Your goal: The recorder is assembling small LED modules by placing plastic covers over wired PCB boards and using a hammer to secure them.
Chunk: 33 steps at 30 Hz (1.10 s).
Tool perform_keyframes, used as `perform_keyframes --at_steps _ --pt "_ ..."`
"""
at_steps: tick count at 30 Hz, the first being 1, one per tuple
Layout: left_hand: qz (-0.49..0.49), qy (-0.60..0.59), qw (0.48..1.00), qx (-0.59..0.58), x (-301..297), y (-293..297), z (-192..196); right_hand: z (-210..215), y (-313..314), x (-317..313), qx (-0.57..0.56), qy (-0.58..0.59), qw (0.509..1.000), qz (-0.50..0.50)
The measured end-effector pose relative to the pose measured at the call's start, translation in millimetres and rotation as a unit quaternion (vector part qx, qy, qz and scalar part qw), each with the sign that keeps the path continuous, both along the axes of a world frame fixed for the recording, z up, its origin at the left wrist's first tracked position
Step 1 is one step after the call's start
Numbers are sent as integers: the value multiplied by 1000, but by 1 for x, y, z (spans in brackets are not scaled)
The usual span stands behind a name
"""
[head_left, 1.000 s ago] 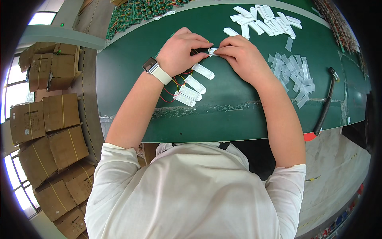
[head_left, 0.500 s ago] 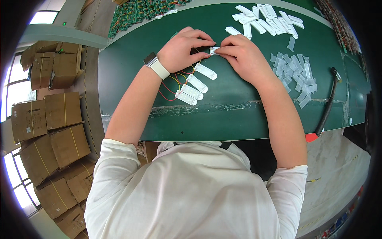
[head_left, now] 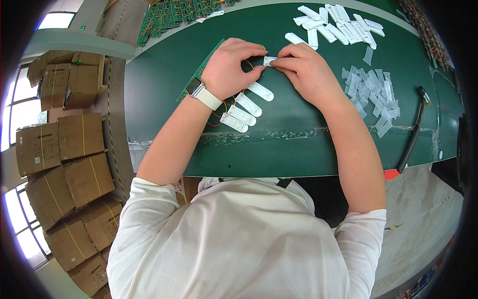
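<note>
Bright windows (head_left: 20,117) stand left of the green table (head_left: 284,157), pale floor (head_left: 418,214) lower right.

White on Deep Green

Pale scuffs (head_left: 279,134) streak a dark green counter (head_left: 279,157) dotted with white wired pieces (head_left: 249,105), their wires (head_left: 215,125) red and yellow. Plain white strips (head_left: 338,35) and milky, see-through slips (head_left: 379,97) add lighter notes. The watch strap (head_left: 207,98) is cream, the shirt (head_left: 244,239) solid white. Green circuit boards (head_left: 167,19) contrast with brown cartons (head_left: 67,137) lined by yellow bands (head_left: 83,134).
</note>
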State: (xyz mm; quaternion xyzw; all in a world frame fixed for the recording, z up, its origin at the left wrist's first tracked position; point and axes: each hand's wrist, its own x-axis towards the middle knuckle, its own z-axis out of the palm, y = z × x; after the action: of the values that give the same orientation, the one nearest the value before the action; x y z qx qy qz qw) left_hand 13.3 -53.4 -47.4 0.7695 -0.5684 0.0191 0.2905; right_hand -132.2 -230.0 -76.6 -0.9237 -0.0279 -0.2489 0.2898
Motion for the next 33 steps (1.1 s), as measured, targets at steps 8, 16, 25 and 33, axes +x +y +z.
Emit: perform_keyframes --at_steps 8,16,25,33 --pt "-14 -42 999 28 8 0 -3 -1 -1 0 16 3 1000 -1" --pt "11 -79 996 39 9 -4 -10 2 0 0 35 15 999 1" --pt "30 -123 989 73 10 -3 -9 2 0 0 41 30 999 -10" --pt "53 -131 983 118 11 0 -3 2 0 -1 47 38 998 -15"
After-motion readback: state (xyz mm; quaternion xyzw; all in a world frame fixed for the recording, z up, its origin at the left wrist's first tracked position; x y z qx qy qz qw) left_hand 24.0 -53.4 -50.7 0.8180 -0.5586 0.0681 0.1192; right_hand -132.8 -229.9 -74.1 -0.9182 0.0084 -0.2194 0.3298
